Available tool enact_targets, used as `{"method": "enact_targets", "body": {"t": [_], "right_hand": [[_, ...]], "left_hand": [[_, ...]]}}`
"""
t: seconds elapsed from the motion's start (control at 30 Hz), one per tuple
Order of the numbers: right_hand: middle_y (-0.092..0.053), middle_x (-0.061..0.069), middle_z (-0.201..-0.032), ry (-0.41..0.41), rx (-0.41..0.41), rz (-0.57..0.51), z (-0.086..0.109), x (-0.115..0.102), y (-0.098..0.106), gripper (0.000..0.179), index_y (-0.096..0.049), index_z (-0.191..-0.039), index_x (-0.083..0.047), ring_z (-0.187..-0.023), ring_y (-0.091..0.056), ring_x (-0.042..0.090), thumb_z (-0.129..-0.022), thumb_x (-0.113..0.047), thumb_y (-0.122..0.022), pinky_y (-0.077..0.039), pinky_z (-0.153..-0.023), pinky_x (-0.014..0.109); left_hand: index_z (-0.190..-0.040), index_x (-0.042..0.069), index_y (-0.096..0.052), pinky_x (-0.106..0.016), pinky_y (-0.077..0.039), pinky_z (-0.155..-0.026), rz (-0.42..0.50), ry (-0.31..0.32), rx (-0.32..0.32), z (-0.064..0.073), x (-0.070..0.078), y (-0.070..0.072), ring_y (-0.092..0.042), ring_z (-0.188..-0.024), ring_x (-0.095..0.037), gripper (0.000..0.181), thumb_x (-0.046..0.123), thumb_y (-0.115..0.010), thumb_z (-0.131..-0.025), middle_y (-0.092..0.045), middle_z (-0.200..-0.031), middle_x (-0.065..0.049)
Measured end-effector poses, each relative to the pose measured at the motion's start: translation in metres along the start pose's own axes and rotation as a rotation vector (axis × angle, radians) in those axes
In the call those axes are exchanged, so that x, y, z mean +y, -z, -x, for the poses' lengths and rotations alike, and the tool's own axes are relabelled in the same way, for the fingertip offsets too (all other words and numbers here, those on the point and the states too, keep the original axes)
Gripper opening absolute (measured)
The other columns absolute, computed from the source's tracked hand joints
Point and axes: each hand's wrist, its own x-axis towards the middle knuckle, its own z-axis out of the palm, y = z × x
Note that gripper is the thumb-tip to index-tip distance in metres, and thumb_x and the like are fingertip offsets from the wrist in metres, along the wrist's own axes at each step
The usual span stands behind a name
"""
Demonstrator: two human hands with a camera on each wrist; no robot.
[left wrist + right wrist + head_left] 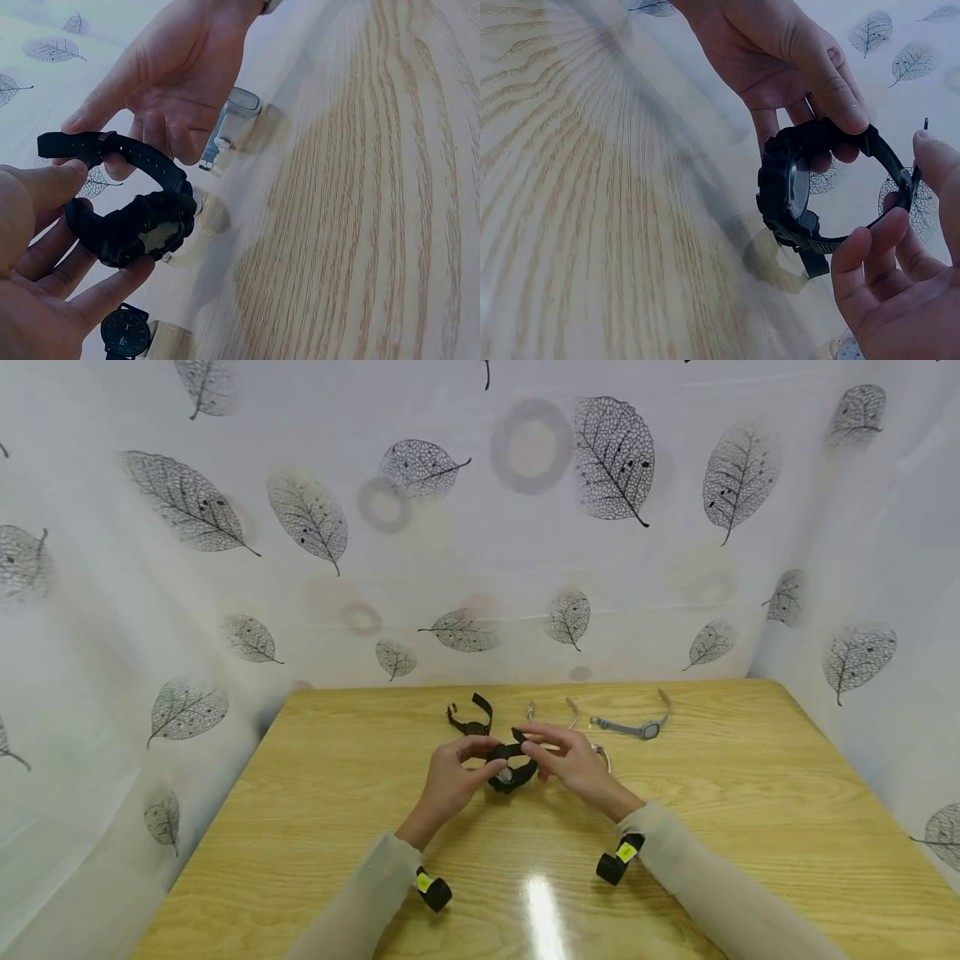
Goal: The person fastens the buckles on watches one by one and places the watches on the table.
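Note:
A chunky black wristwatch (513, 778) is held above the table between both hands, its strap bent round into a loop. My left hand (452, 779) grips it at the case side, thumb on the strap and fingers beneath. My right hand (576, 767) pinches the strap near its free end, by the buckle (906, 178). In the left wrist view the strap end (56, 144) sticks out past the thumbs. The watch's back faces the inside of the loop, seen as a pale disc in the right wrist view.
Behind the hands lie a black watch (476, 727), a pale-strapped watch (573, 713) and a blue-grey watch (649, 729). A white watch (604, 757) is partly hidden by the right hand. The wooden table (315, 827) ends at a leaf-patterned curtain (480, 552).

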Motion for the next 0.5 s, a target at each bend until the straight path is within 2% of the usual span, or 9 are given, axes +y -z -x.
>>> {"method": "enact_targets", "body": {"t": [0.23,0.37,0.5], "right_hand": [[-0.066,0.014,-0.125,-0.002,0.038,0.015,0.0003,-0.0012,-0.0034,0.038,-0.067,-0.138,-0.017,-0.072,-0.06,0.044,-0.103,-0.031,-0.066,-0.057,-0.065,0.048],[-0.066,0.015,-0.129,0.03,0.041,0.062,-0.0005,0.0014,-0.0034,0.038,-0.068,-0.136,-0.012,-0.07,-0.063,0.046,-0.101,-0.028,-0.069,-0.058,-0.063,0.049],[-0.065,0.015,-0.134,0.092,0.011,0.099,-0.0022,0.0043,-0.0027,0.036,-0.069,-0.133,-0.007,-0.071,-0.068,0.041,-0.101,-0.023,-0.069,-0.061,-0.064,0.049]], "left_hand": [[-0.115,0.006,-0.076,-0.028,-0.062,-0.079,0.026,-0.002,-0.007,-0.0002,-0.0002,-0.0005,-0.071,-0.102,-0.023,0.028,0.014,-0.083,-0.089,-0.074,-0.11,-0.008],[-0.113,0.006,-0.076,-0.028,-0.062,-0.08,0.044,-0.006,-0.013,-0.0005,-0.0022,-0.0007,-0.071,-0.103,-0.025,0.027,0.013,-0.084,-0.088,-0.074,-0.109,-0.009],[-0.113,0.004,-0.076,-0.029,-0.062,-0.081,0.056,-0.007,-0.023,-0.0001,-0.0037,-0.0005,-0.071,-0.105,-0.028,0.027,0.011,-0.083,-0.088,-0.074,-0.11,-0.012]]}}
